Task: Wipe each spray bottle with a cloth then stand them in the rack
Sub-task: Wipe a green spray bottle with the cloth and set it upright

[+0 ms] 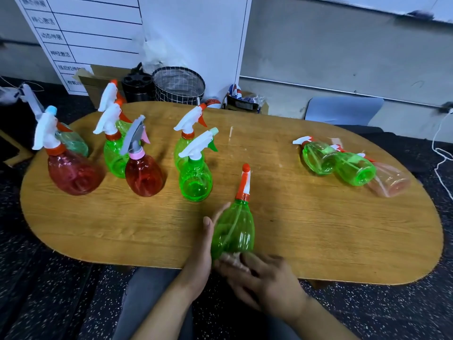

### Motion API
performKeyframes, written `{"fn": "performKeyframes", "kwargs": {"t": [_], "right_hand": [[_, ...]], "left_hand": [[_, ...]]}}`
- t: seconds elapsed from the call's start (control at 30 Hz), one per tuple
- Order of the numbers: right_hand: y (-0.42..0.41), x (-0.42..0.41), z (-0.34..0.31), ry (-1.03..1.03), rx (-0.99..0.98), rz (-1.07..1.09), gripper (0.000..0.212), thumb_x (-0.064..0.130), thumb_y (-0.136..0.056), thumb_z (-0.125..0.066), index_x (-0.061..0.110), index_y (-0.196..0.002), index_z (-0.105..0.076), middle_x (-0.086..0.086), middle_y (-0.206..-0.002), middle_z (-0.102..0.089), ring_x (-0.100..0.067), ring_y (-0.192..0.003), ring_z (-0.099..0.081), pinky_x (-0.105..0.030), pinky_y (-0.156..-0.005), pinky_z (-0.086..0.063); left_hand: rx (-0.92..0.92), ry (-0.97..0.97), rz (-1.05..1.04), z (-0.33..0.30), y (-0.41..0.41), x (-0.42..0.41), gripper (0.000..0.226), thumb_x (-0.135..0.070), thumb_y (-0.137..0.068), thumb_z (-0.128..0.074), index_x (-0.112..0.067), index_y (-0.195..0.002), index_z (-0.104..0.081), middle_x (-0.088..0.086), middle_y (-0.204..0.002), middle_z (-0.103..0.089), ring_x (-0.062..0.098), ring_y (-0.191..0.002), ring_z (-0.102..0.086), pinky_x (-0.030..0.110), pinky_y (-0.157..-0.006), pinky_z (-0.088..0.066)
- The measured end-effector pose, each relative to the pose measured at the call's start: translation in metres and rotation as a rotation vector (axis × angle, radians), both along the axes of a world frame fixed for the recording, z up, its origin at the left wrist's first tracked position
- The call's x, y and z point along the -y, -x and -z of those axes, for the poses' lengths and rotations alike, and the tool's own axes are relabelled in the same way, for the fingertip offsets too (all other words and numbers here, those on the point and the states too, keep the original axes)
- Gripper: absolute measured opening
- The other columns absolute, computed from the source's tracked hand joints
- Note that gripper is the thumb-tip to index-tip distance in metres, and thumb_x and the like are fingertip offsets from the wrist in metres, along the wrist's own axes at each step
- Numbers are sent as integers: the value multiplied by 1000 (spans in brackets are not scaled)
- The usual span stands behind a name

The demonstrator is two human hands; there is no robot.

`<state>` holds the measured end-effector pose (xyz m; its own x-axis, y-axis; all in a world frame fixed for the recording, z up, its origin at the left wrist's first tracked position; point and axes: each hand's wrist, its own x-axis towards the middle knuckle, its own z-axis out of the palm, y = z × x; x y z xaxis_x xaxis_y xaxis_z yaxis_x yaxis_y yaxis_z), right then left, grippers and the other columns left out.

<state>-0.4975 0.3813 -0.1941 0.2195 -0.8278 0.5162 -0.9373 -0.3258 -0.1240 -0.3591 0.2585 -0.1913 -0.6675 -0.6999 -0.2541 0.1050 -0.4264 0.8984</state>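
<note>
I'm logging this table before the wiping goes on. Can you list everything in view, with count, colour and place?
held bottle: 1, green, orange-and-white sprayer, near table edge, between both hands
standing bottles: 7 or so, green, red and one pale teal, left half of the table
lying bottles: 3, two green and one pale pink, on their sides at right
table: 1, oval, wood-grain
basket: 1, grey with a white grid, on the floor behind the table
black holder: 1, left of the basket
whiteboard: 1, white, against the wall
left hand: grip around the held bottle's left side
right hand: fingers at the held bottle's base
</note>
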Motion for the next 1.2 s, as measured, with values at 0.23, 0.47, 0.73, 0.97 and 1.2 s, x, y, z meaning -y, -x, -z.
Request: {"fn": "performKeyframes", "kwargs": {"t": [0.23, 0.47, 0.73, 0.97, 1.2], "right_hand": [[-3, -9, -20, 48, 584, 206, 36, 30, -105, -56, 36, -140, -65, 8, -126, -71, -7, -110, -70, -22, -90, -55], [22, 21, -30, -21, 845, 436, 36, 33, -110, -47, 37, -144, -57, 17, -147, -60, -5, -138, -55, -32, -113, -46], [9, 54, -31, -107, 637, 549, 42, 48, -110, -37, 39, -148, -54, 14, -138, -63, -3, -125, -60, -35, -99, -53], [-7, 19, -10, 16, 139, 257, 38, 42, -108, -51, 34, -143, -64, 0, -116, -67, -17, -83, -69, -32, -60, -58], [2, 13, -32, 65, 172, 100, 32, 35, -106, -56, 27, -133, -72, 1, -107, -70, -16, -80, -69, -27, -68, -55]], "left_hand": [[15, 124, -24, -6, -4, 0, 86, -81, -73, -78, -47, -148, -56, -10, -150, -62, 17, -141, -58, 58, -119, -44], [-18, 140, 7, -2, -1, -1, 60, -55, -84, -72, -58, -142, -58, -23, -148, -61, 5, -137, -59, 59, -110, -53], [-59, 37, 10, 3, -4, 1, 56, -41, -96, -49, -50, -151, -52, -16, -152, -59, 8, -136, -60, 38, -87, -63], [-16, 83, -27, 2, -1, 1, 59, -42, -94, -53, -35, -152, -56, 1, -153, -61, 25, -146, -53, 56, -123, -39], [-47, 43, -4, 2, 1, -1, 52, -46, -92, -58, -42, -143, -64, 2, -152, -62, 27, -145, -54, 52, -121, -42]]}}
